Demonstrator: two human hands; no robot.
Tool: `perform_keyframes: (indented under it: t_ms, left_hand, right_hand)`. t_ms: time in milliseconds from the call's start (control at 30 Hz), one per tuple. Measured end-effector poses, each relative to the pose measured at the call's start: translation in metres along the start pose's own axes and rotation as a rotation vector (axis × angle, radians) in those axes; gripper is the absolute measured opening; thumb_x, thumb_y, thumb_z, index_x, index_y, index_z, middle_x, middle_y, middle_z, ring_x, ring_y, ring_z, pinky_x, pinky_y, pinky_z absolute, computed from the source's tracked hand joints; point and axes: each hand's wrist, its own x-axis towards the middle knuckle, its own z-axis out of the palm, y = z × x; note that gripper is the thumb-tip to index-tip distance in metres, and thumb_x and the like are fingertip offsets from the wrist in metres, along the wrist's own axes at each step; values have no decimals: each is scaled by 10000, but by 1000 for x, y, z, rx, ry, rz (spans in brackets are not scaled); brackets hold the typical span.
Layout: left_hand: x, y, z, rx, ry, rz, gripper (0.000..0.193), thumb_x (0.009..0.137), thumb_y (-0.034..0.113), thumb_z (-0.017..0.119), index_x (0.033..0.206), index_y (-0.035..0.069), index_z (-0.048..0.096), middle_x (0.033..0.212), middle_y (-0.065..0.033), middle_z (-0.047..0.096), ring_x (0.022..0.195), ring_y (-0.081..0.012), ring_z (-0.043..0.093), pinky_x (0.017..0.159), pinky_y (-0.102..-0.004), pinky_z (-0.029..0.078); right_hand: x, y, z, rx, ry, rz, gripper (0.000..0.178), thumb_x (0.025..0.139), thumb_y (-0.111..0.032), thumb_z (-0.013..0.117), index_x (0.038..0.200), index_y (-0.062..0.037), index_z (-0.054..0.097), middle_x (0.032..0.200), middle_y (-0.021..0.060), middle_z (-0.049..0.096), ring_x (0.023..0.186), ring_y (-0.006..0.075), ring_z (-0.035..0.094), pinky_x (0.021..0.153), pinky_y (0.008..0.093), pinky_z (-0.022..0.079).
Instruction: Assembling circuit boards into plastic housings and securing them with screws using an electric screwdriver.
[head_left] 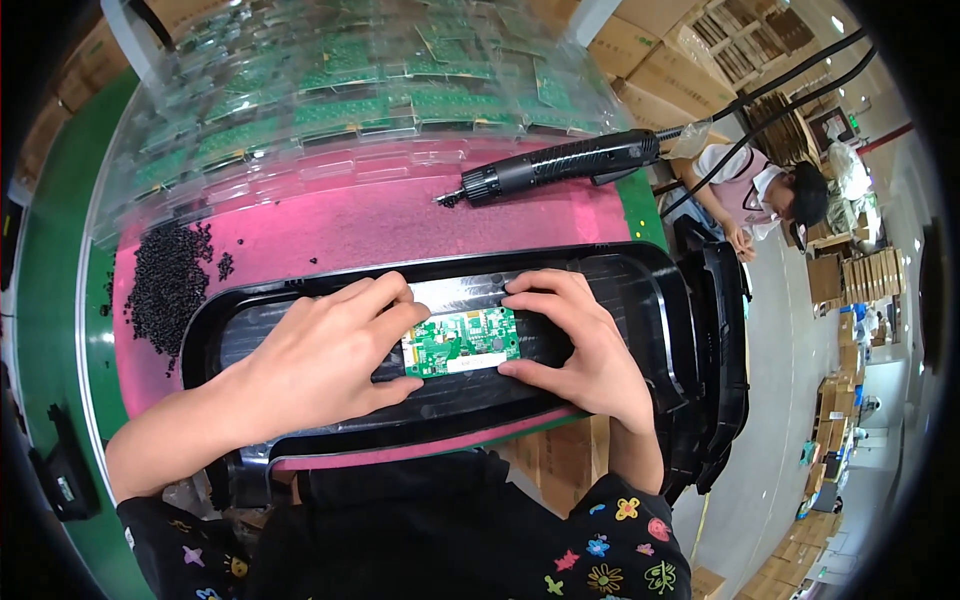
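A small green circuit board with a white strip along its near edge lies inside a long black plastic housing in front of me. My left hand grips the board's left end, thumb at the near edge and fingers at the far edge. At the other end, my right hand pinches the board the same way, its thumb by the near right corner. Whether the board rests fully on the housing floor, I cannot tell.
A black electric screwdriver lies on the pink mat beyond the housing. Small black screws are heaped at the left. Clear trays of green boards stack behind. More black housings stand at right; another person sits farther off.
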Motion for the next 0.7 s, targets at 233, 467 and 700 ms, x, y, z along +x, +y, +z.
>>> perform_keyframes:
  t_ms: [233, 467, 700]
  left_hand:
    - [-1, 2, -2, -10, -1, -10, 518, 678, 200, 836, 1109, 9, 621, 1007, -73, 559, 794, -248, 638, 599, -347, 527]
    - [-2, -2, -4, -15, -62, 9, 571, 700, 197, 827, 1174, 1, 577, 1070, -92, 537, 871, -273, 639, 662, -367, 552]
    - [-10, -9, -13, -58, -127, 24, 688, 729, 200, 809, 1290, -22, 478, 1168, -129, 500, 935, -325, 631, 723, -392, 560]
  right_hand:
    - [1, -2, -1, -34, -60, -21, 556, 668, -76, 821, 1175, -18, 599, 1234, 122, 547, 1167, 332, 498, 1000, 400, 420]
    - [1, -5, 1, -64, -33, 14, 624, 574, -46, 846, 1161, -31, 633, 1228, 116, 582, 1152, 311, 536, 993, 393, 436]
    - [2, -36, -30, -234, 99, 127, 695, 684, -136, 808, 1309, -50, 518, 1255, 161, 539, 1170, 339, 458, 1027, 394, 358]
